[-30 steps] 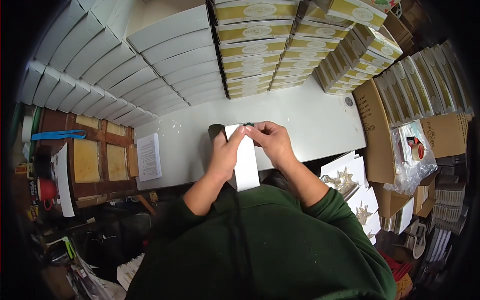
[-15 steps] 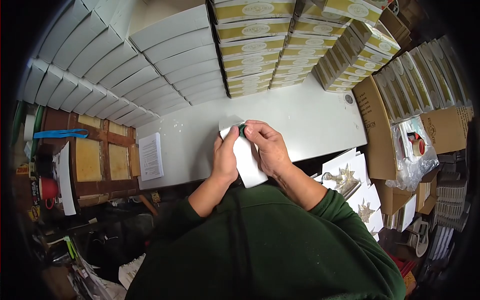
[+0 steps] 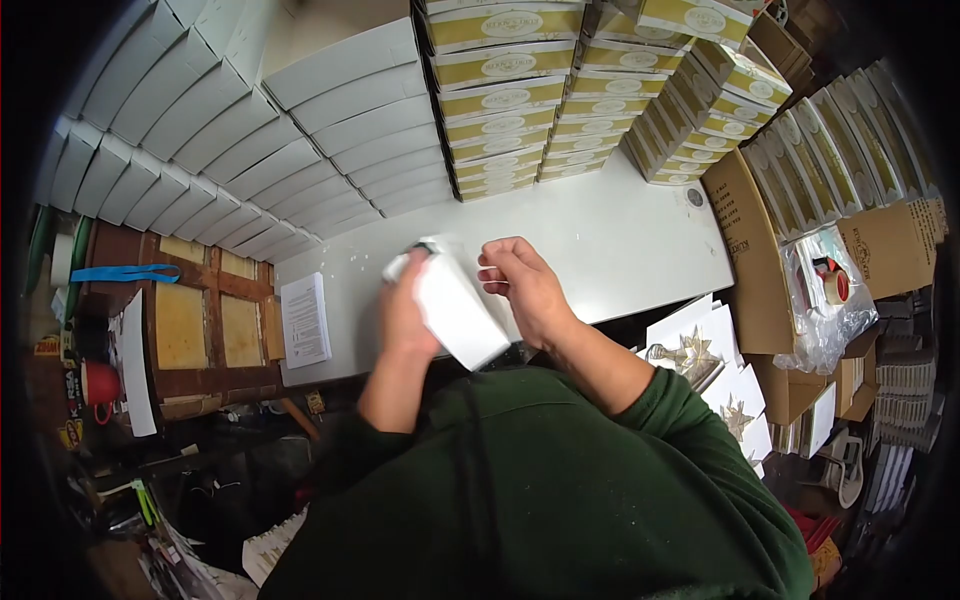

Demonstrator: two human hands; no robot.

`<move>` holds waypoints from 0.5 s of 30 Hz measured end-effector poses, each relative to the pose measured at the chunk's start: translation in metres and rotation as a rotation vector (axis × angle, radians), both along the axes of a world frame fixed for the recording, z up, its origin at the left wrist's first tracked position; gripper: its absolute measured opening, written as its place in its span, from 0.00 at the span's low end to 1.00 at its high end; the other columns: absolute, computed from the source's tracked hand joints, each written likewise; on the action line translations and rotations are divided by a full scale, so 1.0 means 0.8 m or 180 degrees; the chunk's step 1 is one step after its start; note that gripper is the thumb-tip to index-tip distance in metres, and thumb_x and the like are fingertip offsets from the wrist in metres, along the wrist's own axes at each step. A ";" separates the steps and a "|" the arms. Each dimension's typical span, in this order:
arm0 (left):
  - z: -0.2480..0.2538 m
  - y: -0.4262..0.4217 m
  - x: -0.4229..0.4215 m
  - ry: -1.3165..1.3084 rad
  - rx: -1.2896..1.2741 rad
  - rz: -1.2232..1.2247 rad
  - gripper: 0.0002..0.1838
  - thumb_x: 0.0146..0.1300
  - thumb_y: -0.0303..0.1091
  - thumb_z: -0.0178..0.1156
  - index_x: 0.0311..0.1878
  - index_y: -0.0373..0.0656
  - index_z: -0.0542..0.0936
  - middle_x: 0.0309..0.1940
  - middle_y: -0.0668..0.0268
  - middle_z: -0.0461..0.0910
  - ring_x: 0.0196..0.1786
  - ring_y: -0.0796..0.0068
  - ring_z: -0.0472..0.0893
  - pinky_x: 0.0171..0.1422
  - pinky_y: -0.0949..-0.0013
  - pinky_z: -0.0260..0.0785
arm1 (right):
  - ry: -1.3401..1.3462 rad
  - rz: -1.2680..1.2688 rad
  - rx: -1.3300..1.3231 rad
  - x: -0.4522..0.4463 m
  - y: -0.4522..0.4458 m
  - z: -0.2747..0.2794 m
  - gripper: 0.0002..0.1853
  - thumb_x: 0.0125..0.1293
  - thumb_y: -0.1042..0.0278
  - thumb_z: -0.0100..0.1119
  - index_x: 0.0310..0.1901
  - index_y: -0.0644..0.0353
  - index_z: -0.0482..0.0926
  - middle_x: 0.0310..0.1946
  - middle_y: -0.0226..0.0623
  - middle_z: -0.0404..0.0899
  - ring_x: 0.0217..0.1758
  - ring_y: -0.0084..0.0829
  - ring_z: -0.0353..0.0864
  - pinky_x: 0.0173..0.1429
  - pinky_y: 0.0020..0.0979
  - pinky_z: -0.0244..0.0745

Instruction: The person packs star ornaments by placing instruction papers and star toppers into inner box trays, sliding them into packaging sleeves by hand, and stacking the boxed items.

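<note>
My left hand (image 3: 408,320) is wrapped round the side of a white box (image 3: 460,312), which is tilted with its top toward the left; hand and box are a little blurred. Something small and dark shows at the box's top end, too blurred to make out. Just right of the box, apart from it, my right hand (image 3: 533,295) is raised with its fingers curled and slightly apart, and nothing shows between them. Both hands are over the front edge of the white table (image 3: 640,250).
Stacked white boxes (image 3: 350,100) and gold-labelled boxes (image 3: 510,100) line the table's back. A paper stack (image 3: 305,320) lies at left. At right are white cards with star ornaments (image 3: 695,355) and a cardboard carton (image 3: 745,260) with a tape roll (image 3: 836,290) beside it.
My left hand has moved left with the white box, which now tilts more. My right hand has come off the box, and the green item seen between the hands is no longer clearly visible.
</note>
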State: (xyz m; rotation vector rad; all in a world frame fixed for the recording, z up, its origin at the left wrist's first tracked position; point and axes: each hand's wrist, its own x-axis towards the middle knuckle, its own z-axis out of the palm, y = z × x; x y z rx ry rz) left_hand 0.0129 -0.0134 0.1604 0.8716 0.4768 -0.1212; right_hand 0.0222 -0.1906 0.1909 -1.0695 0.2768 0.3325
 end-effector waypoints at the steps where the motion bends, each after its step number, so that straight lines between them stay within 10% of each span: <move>1: -0.004 0.028 0.004 0.0047 -0.0697 0.0210 0.25 0.74 0.46 0.61 0.64 0.36 0.77 0.53 0.53 0.85 0.49 0.64 0.85 0.54 0.63 0.79 | -0.0039 -0.0067 0.0029 -0.005 -0.008 0.008 0.09 0.74 0.68 0.64 0.51 0.61 0.78 0.42 0.32 0.80 0.44 0.23 0.76 0.53 0.24 0.71; 8: -0.014 0.114 -0.007 -0.0143 -0.0095 0.0424 0.24 0.73 0.41 0.63 0.64 0.33 0.77 0.50 0.48 0.86 0.48 0.58 0.87 0.54 0.60 0.81 | -0.1322 -0.0216 -0.2957 0.046 -0.150 -0.017 0.17 0.69 0.71 0.69 0.57 0.61 0.78 0.46 0.35 0.80 0.44 0.25 0.76 0.53 0.28 0.75; 9: -0.006 0.114 -0.009 -0.0253 0.0069 0.0296 0.23 0.73 0.39 0.64 0.63 0.33 0.77 0.49 0.48 0.86 0.49 0.59 0.87 0.54 0.60 0.81 | -0.1725 -0.0474 -0.3560 0.073 -0.173 0.007 0.26 0.62 0.69 0.74 0.60 0.63 0.76 0.55 0.43 0.80 0.54 0.38 0.80 0.62 0.35 0.77; 12: 0.048 0.048 0.006 -0.0396 0.2266 -0.0879 0.19 0.61 0.32 0.73 0.52 0.33 0.82 0.41 0.52 0.88 0.43 0.64 0.87 0.47 0.68 0.80 | -0.3809 -0.1658 -0.5656 0.139 -0.197 0.148 0.42 0.57 0.67 0.77 0.73 0.59 0.68 0.67 0.48 0.73 0.69 0.51 0.72 0.73 0.47 0.69; 15: -0.052 -0.004 0.024 -0.1310 0.3916 -0.2050 0.17 0.58 0.33 0.70 0.48 0.36 0.81 0.41 0.54 0.86 0.42 0.56 0.85 0.48 0.58 0.78 | -0.4497 -0.2314 -0.6551 0.204 -0.194 0.229 0.49 0.56 0.65 0.77 0.79 0.52 0.62 0.65 0.49 0.74 0.69 0.53 0.72 0.74 0.51 0.67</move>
